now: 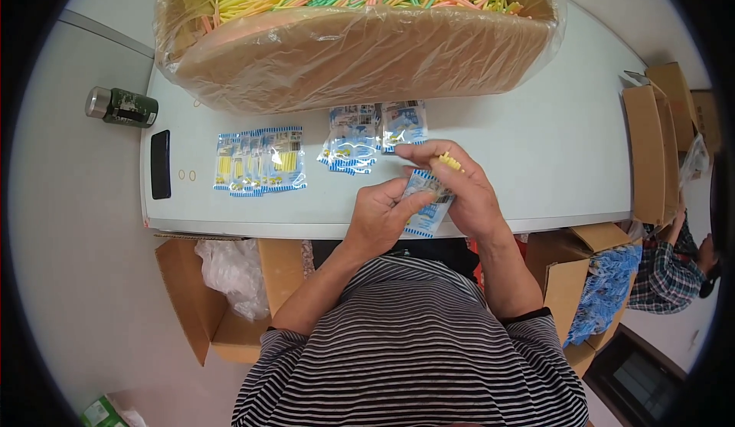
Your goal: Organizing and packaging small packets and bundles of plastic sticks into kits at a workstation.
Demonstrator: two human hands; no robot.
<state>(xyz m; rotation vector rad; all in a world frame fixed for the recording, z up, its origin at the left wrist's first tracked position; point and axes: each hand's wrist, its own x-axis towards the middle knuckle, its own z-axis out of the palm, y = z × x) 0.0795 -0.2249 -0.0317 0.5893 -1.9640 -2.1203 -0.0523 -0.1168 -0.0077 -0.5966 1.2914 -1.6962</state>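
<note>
My left hand (pixel 380 216) is closed on a small clear plastic packet (pixel 430 211) with blue and white print, its thumb across the front. My right hand (pixel 472 197) curls round a bundle of thin yellow sticks (pixel 449 162), whose ends show just above the packet's top. Whether the sticks are partly inside the packet I cannot tell. Beyond my hands lie a pile of similar packets (pixel 352 136) and another packet stack (pixel 403 124). Further left, an overlapping row of packets (pixel 285 159) has yellow sticks showing through.
A plastic-lined carton (pixel 360 59) of yellow, green and pink sticks stands at the back. On the left are a black phone (pixel 161 165) and a green flask (pixel 122 107). Open boxes flank me below the table, the right one holding blue packets (pixel 605 289). Another person (pixel 668 274) is at far right.
</note>
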